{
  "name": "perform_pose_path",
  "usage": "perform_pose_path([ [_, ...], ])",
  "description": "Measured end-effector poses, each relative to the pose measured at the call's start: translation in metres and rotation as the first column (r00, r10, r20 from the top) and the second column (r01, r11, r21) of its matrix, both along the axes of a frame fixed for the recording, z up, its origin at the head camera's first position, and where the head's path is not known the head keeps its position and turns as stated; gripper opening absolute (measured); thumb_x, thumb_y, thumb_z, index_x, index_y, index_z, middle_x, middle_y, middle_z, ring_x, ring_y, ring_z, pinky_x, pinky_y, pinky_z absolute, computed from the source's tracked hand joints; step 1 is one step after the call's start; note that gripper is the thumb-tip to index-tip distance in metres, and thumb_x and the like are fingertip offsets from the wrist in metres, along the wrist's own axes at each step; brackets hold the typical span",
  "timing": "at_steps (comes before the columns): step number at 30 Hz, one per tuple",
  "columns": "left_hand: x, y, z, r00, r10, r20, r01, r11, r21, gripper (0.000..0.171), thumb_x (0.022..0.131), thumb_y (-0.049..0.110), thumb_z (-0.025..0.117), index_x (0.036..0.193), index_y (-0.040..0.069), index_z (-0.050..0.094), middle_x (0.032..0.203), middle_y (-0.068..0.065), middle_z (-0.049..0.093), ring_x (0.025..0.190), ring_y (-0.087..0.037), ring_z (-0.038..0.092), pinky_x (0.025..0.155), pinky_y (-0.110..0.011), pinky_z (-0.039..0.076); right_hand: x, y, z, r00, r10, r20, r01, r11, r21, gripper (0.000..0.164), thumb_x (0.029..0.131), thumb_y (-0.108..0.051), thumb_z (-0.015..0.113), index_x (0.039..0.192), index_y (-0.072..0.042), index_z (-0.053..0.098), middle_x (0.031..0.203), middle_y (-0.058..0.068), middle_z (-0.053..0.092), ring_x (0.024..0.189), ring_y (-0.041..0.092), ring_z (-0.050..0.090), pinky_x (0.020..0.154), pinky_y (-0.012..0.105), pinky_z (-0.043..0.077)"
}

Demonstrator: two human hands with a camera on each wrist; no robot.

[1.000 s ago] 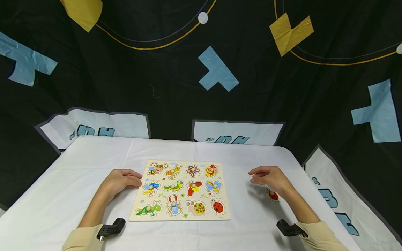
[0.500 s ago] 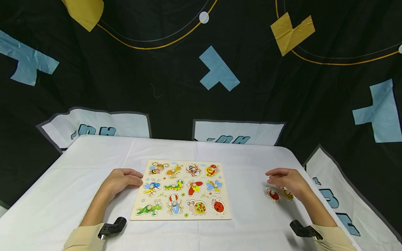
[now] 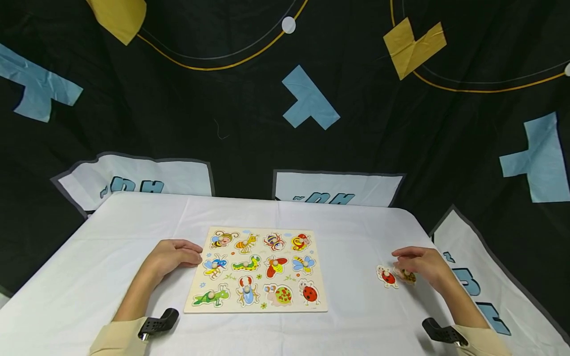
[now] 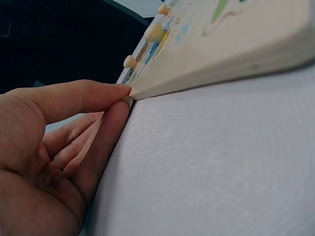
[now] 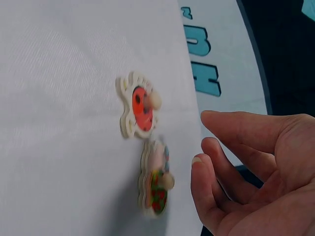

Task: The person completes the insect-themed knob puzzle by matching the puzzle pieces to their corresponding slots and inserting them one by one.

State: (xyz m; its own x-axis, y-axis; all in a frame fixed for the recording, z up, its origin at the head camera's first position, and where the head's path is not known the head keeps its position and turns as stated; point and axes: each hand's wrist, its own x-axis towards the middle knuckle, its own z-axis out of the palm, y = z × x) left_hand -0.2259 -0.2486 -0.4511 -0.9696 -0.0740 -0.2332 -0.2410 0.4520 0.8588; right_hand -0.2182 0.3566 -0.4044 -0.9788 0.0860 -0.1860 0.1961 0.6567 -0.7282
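Note:
A wooden insect puzzle board (image 3: pixel 256 284) lies on the table, with knobbed pieces in most of its spaces. My left hand (image 3: pixel 173 258) holds its left edge; in the left wrist view the thumb and index fingertips (image 4: pixel 115 114) meet at that edge. To the right of the board lie a ladybug puzzle piece (image 3: pixel 387 277) and a snail puzzle piece (image 5: pixel 158 184), each with a round knob. Just above the snail piece hovers my right hand (image 3: pixel 423 266), partly covering it in the head view. Its fingers are loosely bent, apart from the pieces, and hold nothing.
A white cloth covers the table (image 3: pixel 347 311). Behind it hangs a black curtain (image 3: pixel 249 123) with blue and gold shapes. White printed panels (image 3: pixel 338 188) run along the table's far and right sides. Both wrists carry a black camera mount (image 3: pixel 158 324).
My right hand has moved right and then slightly nearer, uncovering the ladybug piece and coming over the snail piece. The left hand has stayed at the board's edge.

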Motion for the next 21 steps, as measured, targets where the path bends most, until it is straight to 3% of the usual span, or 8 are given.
perform_pose_path([
  [12, 0.000, 0.000, 0.000, 1.000, 0.000, 0.010, 0.000, 1.000, -0.017, 0.038, 0.080, 0.019, 0.081, 0.114, 0.004, 0.074, 0.098, -0.007, 0.078, 0.082, -0.012, 0.070, 0.076, -0.027, 0.046, 0.006, 0.023, -0.011, 1.000, -0.017, 0.025, 0.017, 1.000, -0.016, 0.036, 0.089, -0.020, 0.074, 0.119, 0.001, 0.072, 0.115, 0.010, 0.076, 0.090, 0.006, 0.068, 0.078, 0.029, 0.051],
  [21, -0.001, -0.001, 0.000, 1.000, 0.001, 0.006, 0.000, 1.000, -0.024, 0.037, 0.081, 0.020, 0.080, 0.114, 0.004, 0.074, 0.099, -0.007, 0.078, 0.082, -0.012, 0.070, 0.076, -0.027, 0.045, 0.006, 0.022, -0.018, 0.997, -0.069, 0.038, 0.070, 0.997, -0.023, 0.028, 0.087, -0.013, 0.074, 0.112, 0.000, 0.075, 0.112, 0.013, 0.075, 0.085, 0.013, 0.065, 0.072, 0.030, 0.052],
])
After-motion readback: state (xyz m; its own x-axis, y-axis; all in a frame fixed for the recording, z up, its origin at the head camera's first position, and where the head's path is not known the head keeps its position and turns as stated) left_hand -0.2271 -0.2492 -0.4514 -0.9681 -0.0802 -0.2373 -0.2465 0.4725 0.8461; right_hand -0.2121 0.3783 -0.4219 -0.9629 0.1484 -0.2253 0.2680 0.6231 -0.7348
